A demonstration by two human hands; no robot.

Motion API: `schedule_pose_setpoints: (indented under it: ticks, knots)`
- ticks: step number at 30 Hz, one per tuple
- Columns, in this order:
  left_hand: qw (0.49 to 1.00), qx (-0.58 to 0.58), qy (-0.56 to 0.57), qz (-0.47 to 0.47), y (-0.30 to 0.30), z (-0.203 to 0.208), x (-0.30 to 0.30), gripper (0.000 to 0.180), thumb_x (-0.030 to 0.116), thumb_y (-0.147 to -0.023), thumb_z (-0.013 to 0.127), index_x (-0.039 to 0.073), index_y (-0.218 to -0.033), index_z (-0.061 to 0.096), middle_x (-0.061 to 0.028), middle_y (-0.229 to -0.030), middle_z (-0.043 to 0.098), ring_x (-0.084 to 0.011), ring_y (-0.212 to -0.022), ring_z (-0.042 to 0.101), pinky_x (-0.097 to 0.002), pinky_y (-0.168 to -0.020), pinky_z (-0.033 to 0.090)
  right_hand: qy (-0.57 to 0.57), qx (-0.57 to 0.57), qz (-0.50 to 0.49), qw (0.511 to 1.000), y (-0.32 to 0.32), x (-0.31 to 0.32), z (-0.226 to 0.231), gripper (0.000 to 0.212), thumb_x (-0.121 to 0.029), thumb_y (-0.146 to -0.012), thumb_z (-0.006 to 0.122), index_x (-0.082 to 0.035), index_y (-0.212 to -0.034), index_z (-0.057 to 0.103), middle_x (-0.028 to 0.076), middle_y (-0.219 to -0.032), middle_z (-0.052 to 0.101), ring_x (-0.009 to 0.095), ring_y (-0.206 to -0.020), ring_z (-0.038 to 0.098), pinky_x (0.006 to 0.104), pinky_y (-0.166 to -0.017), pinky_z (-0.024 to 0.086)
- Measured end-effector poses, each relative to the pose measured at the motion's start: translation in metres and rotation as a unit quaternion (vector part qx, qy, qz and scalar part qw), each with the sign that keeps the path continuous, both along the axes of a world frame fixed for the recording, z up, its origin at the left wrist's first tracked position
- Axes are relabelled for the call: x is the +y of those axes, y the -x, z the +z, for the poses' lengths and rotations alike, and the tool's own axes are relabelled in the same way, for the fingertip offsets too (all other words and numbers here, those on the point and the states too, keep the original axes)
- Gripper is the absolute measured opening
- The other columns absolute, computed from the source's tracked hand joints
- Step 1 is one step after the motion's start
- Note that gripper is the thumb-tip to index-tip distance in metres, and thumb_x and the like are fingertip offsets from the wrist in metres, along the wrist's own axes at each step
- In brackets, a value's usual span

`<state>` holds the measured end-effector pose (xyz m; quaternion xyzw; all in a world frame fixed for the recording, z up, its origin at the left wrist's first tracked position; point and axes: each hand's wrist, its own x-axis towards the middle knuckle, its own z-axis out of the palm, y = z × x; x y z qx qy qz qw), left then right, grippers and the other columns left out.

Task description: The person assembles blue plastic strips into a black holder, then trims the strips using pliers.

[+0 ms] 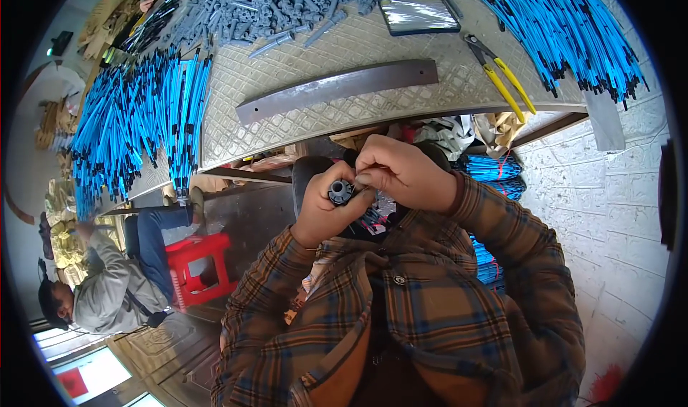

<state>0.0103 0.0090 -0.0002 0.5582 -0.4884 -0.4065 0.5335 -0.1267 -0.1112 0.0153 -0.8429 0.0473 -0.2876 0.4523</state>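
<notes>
Basically, the left hand [320,205] is wrapped round a grey tube [340,191], its ribbed, hollow end poking up between thumb and forefinger. Fingers snug on it. Right hand [408,169] is just beside, thumb and fingertips drawn together; can't tell if anything's pinched there, the hand hides it. Tube sits over the lap, just off the near table edge; its lower body is buried in the fist.

Handling guess: light, stiff, probably moulded plastic. A smooth wall could twist or slip under a dry thumb; ribs at the mouth look like the weak spot. I'd take it round the body, below the ribbed end, no hard squeeze on the rim.

Further out: grey bar [337,90] across the table [365,45], yellow-handled cutters [504,92] to its right, dark tray [424,30] of shiny rods [419,11] behind. Loose heap of grey parts [287,6] at the far side. Blue sticks [136,113] with black ends piled left, more at right. Another person [118,285] well off left, near a red stool [188,248].
</notes>
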Motion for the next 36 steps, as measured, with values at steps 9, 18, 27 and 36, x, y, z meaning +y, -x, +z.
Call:
schedule_pose_setpoints:
  ticks: [9,18,27,36]
  knots:
    - [0.999,-0.009,-0.026,-0.018,0.006,0.004,-0.003,0.021,0.006,-0.073,0.069,0.005,-0.074,0.048,0.0013,-0.063,0.051,-0.003,-0.06,0.044,-0.0202,-0.053,0.037,-0.164,0.057,0.062,0.983,0.011,-0.004,-0.004,0.016,-0.018,-0.085,0.059,-0.003,-0.086,0.054,0.008,-0.083,0.053,0.018,-0.071,0.052,0.0286,-0.064,0.043]
    - [0.997,-0.081,-0.013,-0.001,0.025,0.006,-0.027,0.02,0.006,-0.073,0.068,0.005,-0.076,0.048,-0.0001,-0.065,0.049,-0.0049,-0.062,0.042,-0.0224,-0.054,0.038,-0.037,-0.086,-0.004,0.996,0.034,-0.012,-0.013,0.016,-0.014,-0.076,0.066,-0.006,-0.084,0.055,0.006,-0.103,0.051,0.024,-0.094,0.05,0.0365,-0.082,0.038]
    - [0.987,-0.159,-0.023,0.013,0.058,0.016,-0.032,0.016,0.005,-0.073,0.067,0.004,-0.081,0.053,-0.0006,-0.067,0.053,-0.005,-0.065,0.048,-0.0224,-0.058,0.041,0.292,-0.101,0.008,0.951,0.047,-0.041,-0.002,0.023,-0.018,-0.066,0.067,-0.01,-0.085,0.056,0.004,-0.098,0.054,0.024,-0.094,0.051,0.0392,-0.082,0.038]
    - [0.992,-0.034,-0.087,0.083,0.053,0.016,-0.01,0.011,-0.003,-0.077,0.06,0.003,-0.079,0.05,-0.0058,-0.075,0.059,-0.01,-0.071,0.057,-0.0233,-0.065,0.046,0.317,-0.01,-0.209,0.925,0.092,-0.093,0.006,0.026,-0.018,-0.071,0.065,-0.005,-0.092,0.055,0.011,-0.101,0.054,0.03,-0.094,0.051,0.0419,-0.08,0.039]
